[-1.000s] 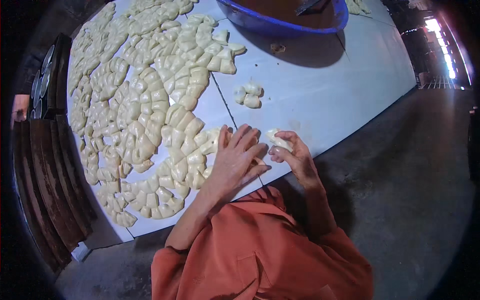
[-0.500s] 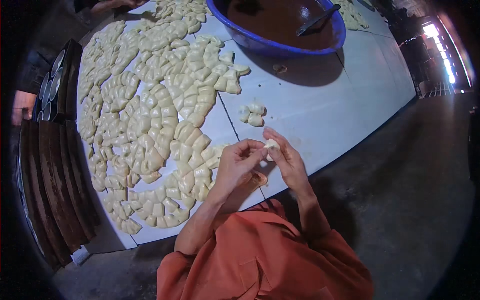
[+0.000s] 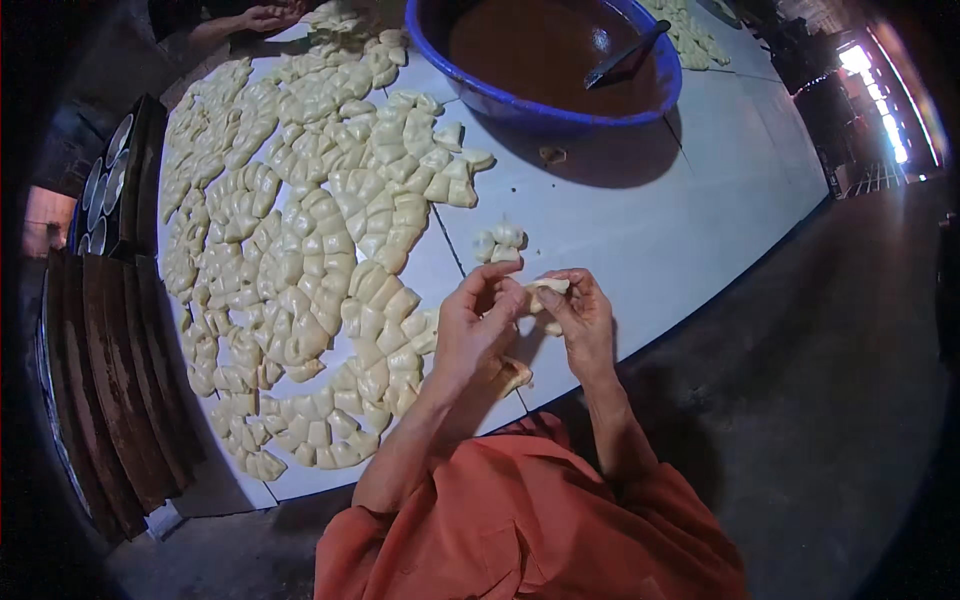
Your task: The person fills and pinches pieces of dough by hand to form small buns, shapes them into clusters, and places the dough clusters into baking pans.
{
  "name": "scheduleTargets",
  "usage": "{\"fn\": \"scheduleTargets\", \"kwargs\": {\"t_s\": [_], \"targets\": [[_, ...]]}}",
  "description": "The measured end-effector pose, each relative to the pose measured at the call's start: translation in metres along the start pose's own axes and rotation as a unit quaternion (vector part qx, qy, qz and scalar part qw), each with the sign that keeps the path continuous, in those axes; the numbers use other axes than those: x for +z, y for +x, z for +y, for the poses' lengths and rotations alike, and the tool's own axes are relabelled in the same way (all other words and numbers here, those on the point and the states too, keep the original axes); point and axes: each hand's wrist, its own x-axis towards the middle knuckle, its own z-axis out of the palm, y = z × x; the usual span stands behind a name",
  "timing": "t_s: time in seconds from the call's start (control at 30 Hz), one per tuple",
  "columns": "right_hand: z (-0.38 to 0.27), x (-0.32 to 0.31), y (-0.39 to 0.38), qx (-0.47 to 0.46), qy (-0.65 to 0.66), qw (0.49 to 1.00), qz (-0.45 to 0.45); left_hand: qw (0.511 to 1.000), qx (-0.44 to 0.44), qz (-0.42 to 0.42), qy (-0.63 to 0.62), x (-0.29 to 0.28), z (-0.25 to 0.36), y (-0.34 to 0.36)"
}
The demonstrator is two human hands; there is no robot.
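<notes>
Both hands pinch one small pale dough piece (image 3: 547,288) above the white table's near edge (image 3: 640,340): left hand (image 3: 478,325) beside it, right hand (image 3: 582,318) equally close, its long axis spanning between the fingertips.

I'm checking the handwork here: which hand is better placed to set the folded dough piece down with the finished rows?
Probably the left hand: both hands pinch the dough piece, but the finished rows lie on its side; the right hand would have to cross over.

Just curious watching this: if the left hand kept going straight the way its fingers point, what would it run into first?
The left hand points up and right, at the dough piece it pinches with the right hand. Beyond that, probably the two small dough pieces, though depth is unclear.
</notes>
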Motion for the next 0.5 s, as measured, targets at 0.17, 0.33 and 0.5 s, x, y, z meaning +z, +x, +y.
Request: {"fn": "scheduleTargets", "kwargs": {"t_s": [0.17,0.33,0.5], "targets": [[-0.012,0.016,0.013,0.015,0.145,0.989,0.004,0.938,0.283,0.079,0.184,0.028,0.008,0.021],[-0.048,0.036,0.023,0.086,0.336,0.938,-0.009,0.931,0.352,0.018,0.096,0.045,-0.015,0.043],[-0.062,0.026,0.063,0.115,0.25,0.956,-0.099,0.982,0.139,-0.03,-0.125,0.044,-0.02,0.052]]}}
